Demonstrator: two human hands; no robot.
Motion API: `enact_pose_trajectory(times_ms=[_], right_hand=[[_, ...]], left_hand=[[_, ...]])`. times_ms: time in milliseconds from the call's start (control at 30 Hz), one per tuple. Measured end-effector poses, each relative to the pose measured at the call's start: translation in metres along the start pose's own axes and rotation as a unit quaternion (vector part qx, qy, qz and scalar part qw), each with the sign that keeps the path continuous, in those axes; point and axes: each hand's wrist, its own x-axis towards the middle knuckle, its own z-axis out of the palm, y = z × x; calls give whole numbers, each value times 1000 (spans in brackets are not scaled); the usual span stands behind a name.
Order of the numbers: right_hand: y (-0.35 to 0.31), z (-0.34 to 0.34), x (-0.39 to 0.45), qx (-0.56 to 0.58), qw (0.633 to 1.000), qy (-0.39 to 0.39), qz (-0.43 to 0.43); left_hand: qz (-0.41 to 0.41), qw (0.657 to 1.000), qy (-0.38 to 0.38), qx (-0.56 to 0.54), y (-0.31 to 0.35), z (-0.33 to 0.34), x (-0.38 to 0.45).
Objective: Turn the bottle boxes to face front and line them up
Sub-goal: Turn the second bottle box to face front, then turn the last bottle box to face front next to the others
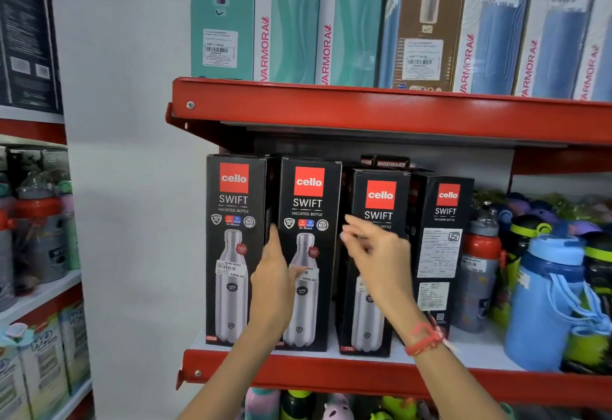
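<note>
**Tall boxes, tight row: where this could slip**

Four black Cello Swift bottle boxes stand on the red-edged shelf [331, 376], with a white wall to their left. The first box [231, 247] and the second box [308, 221] both show their printed fronts and stand nearly flush at the shelf lip. The left hand [273, 284] sits in the narrow gap between them, fingers [273, 237] extended upward along the second box's left edge; it looks more like a flat press than a closed grip, though I cannot tell how firmly it bears on the carton. A sideways shove here could tip the first box toward the open shelf end, where nothing backs it.

The third box [377, 201] faces front but stands slightly lower in view and apart from the second. The right hand [374, 254] hovers before it, fingers spread and blurred, holding nothing that I can make out. A red thread band [425, 340] circles that wrist. A quick grab could knock this tall, narrow carton forward off the lip.

The fourth box [440, 237] is turned, showing its label side, and is set further back. Rotating it risks nudging the loose red-capped bottle [480, 270] just beside it, and through it the crowded blue bottle [543, 303] further right. A small Modware box [385, 163] shows above the row, behind it; I cannot tell what it rests on, so jolting the row may unseat it.
</note>
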Motion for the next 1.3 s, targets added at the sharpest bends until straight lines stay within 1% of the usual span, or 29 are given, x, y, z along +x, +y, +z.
enact_pose_trajectory(times_ms=[67,133,167,200,267,333,367,433,500,600,667,800,867,967,1033,1100,1200,1300], right_hand=[[9,-21,1,20,994,108,-24],[24,-40,4,-7,977,212,-31],[34,-48,6,-33,971,237,-20],[44,-52,8,-68,968,241,2],[62,-55,10,-142,964,215,73],[73,-55,10,-186,954,175,160],[76,-56,9,-187,951,153,195],[85,-59,10,-142,956,108,235],[94,-65,13,-85,965,82,234],[105,-82,11,-42,973,77,214],[108,-99,4,-10,979,69,192],[100,-139,-8,85,987,38,131],[92,-155,-6,126,986,13,104],[88,-175,3,200,975,-43,89],[88,-187,8,222,966,-107,83],[90,-194,13,231,954,-168,92],[96,-195,21,234,936,-233,124],[103,-189,30,227,933,-251,125]], left_hand=[[49,995,65,59,8,4,-3],[134,974,140,114,22,12,-6],[169,965,161,119,31,18,-7],[192,961,163,110,41,24,-8],[207,965,140,75,59,40,-12],[208,971,106,42,72,57,-16],[203,975,86,20,78,64,-18],[180,983,45,-20,87,76,-23],[163,986,28,-30,92,85,-25],[152,987,29,-34,97,93,-29],[133,990,15,-31,101,97,-31],[94,994,-56,-26,112,105,-34],[76,991,-107,-33,118,111,-35],[55,973,-198,-103,126,114,-36],[47,963,-222,-147,126,115,-34],[40,964,-213,-152,127,119,-37],[21,977,-163,-132,130,130,-44],[-6,986,-131,-106,131,143,-45]])
